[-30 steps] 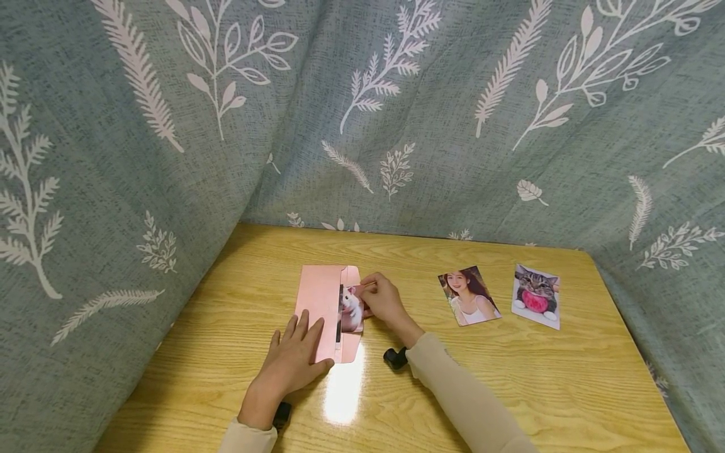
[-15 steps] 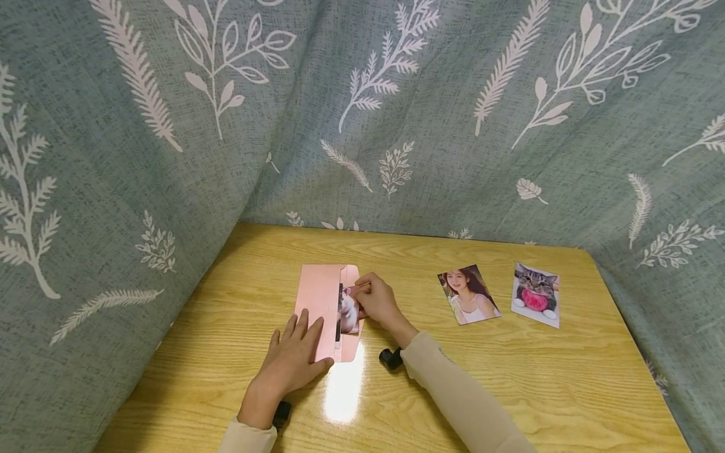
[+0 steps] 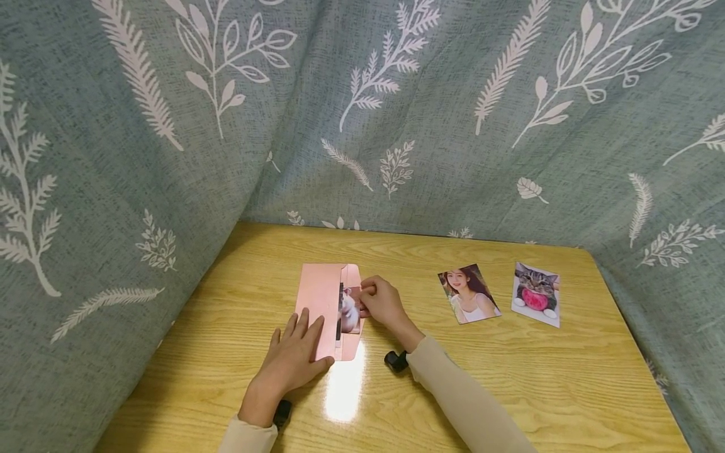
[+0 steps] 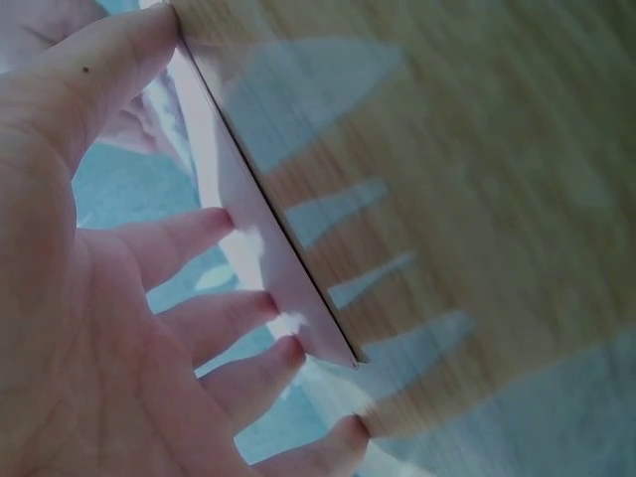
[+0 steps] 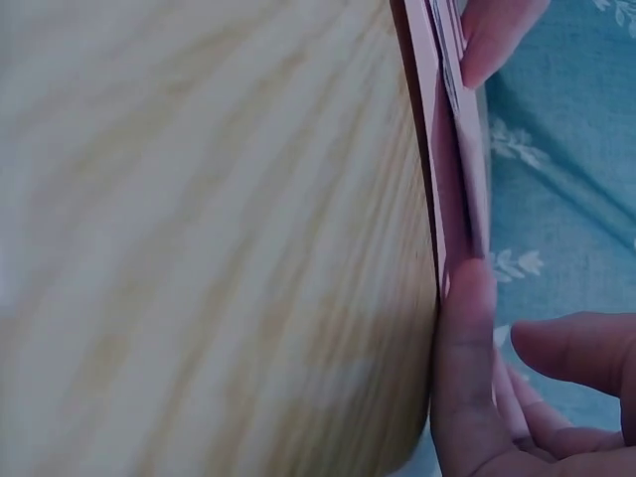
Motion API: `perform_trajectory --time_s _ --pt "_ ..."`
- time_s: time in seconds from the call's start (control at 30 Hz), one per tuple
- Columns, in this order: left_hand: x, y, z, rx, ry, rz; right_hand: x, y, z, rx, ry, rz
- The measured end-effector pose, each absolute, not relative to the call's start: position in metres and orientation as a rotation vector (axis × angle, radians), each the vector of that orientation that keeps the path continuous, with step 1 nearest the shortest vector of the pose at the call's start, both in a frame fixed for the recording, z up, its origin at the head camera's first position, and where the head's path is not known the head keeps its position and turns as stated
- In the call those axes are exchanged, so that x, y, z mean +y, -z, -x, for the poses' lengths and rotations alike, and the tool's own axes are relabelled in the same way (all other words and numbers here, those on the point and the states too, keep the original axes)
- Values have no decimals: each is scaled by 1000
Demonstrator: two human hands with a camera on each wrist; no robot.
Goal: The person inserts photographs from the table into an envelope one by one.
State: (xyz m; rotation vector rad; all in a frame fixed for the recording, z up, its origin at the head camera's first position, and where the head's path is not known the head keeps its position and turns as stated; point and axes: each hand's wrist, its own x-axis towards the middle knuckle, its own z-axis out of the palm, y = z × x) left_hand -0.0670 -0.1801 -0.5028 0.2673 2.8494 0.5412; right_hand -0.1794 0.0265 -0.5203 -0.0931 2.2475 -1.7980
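Nearest, beige sleeves (image 3: 470,402) are stretched over the table (image 3: 538,390), and the left hand (image 3: 291,358) is spread wide, nothing gripped, its fingers pressed on a pink envelope (image 3: 317,289). The envelope is laid nearer the table's left edge than its right, flap turned out rightwards, and an animal photo (image 3: 350,314) is seen part-way in its mouth! At that side the right hand (image 3: 384,305) is held loosely bent, thumb parted from forefinger, nothing pinched; whether photo or flap is touched by the fingertip cannot be told. Beyond, towards the far right corner, a portrait (image 3: 470,296) and a cat photo (image 3: 536,294) are laid side by side, apart, the latter nearer the right edge. Past the far edge, a leaf-printed curtain (image 3: 396,126) is hung.
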Motion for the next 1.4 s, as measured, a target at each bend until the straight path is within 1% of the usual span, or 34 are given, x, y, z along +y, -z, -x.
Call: perform_trajectory --time_s 0.3,0.63,0.9,1.0,1.1,1.3,1.4 --pt "-180 502 66 2837 -547 -252 39 519 165 2130 1859 86" --pt "-180 502 66 2839 -541 -253 42 518 155 2054 1888 120" --pt "-180 501 66 2834 -550 -253 42 485 142 2051 1905 134" --pt "-180 501 66 2837 -544 -255 41 481 140 2058 1902 133" --pt "-180 501 66 2839 -540 -256 41 488 144 2053 1900 123" --pt "-180 501 67 2839 -540 -256 39 515 154 2033 1927 112" --pt "-179 501 67 2840 -544 -257 39 519 154 2035 1937 112"
